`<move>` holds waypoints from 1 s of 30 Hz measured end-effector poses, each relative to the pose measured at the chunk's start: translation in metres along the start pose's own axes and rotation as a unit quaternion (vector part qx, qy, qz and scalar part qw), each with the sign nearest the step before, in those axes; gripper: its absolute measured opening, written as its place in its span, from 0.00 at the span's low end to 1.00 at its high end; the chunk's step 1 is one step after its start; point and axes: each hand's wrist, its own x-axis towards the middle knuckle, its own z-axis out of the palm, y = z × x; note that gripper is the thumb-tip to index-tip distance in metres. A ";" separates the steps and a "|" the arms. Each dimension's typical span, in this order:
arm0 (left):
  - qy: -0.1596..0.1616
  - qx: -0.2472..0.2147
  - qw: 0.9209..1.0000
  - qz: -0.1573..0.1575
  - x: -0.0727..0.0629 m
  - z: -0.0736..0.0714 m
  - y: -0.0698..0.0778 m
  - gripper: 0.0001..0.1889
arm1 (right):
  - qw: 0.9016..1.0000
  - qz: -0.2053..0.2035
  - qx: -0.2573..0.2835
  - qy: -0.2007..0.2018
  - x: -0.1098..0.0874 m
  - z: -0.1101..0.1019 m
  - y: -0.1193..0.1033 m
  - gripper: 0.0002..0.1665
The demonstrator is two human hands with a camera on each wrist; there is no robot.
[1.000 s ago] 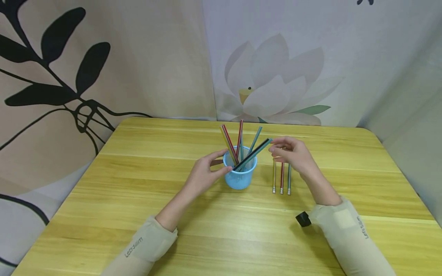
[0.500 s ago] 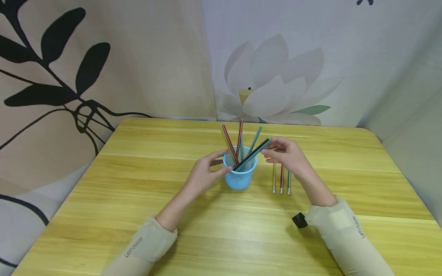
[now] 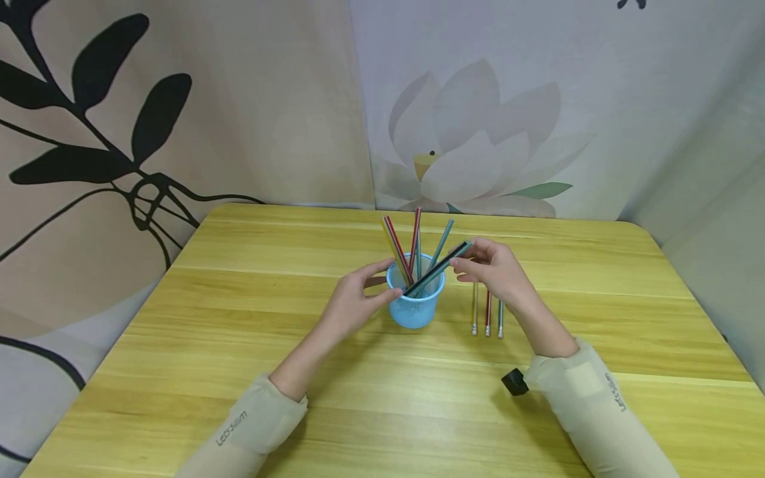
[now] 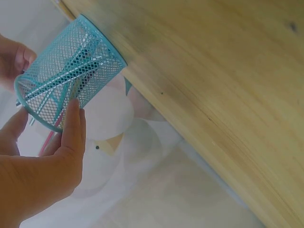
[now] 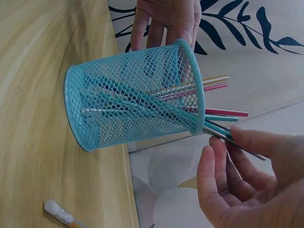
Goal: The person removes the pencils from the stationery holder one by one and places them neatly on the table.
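Observation:
A light-blue mesh pencil cup [image 3: 412,312] stands upright on the table, holding several pencils. My left hand [image 3: 352,299] grips the cup from its left side, thumb near the front rim and fingers behind. In the right wrist view, the fingers of that hand show beyond the cup [image 5: 133,95]. Leaning steeply to the right over the rim are a black pencil and a teal pencil [image 3: 438,267], lying close together. My right hand [image 3: 496,269] pinches their upper ends between thumb and fingers. Red, yellow and teal pencils rise from the cup's back.
Right of the cup, a yellow pencil [image 3: 475,312], a red pencil [image 3: 488,315] and a teal pencil [image 3: 501,322] lie side by side, eraser ends toward me. A black wrist camera [image 3: 515,382] sticks out from the right sleeve. A printed curtain [image 3: 287,133] hangs behind the wooden table [image 3: 418,398].
My right hand has moved left to the two leaning pencils and now pinches their upper ends. My left hand and the cup have stayed in place.

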 end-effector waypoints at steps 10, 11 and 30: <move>0.003 0.006 1.000 0.011 -0.001 0.000 0.000 0.31 | 1.000 -0.008 -0.002 0.014 -0.001 -0.003 -0.002 0.11; 0.003 0.007 1.000 0.013 -0.001 0.000 0.000 0.31 | 1.000 -0.009 -0.001 0.015 -0.002 -0.004 -0.003 0.11; 0.003 0.003 1.000 0.011 0.000 0.000 0.000 0.31 | 0.998 -0.020 0.018 0.048 -0.008 -0.024 -0.014 0.16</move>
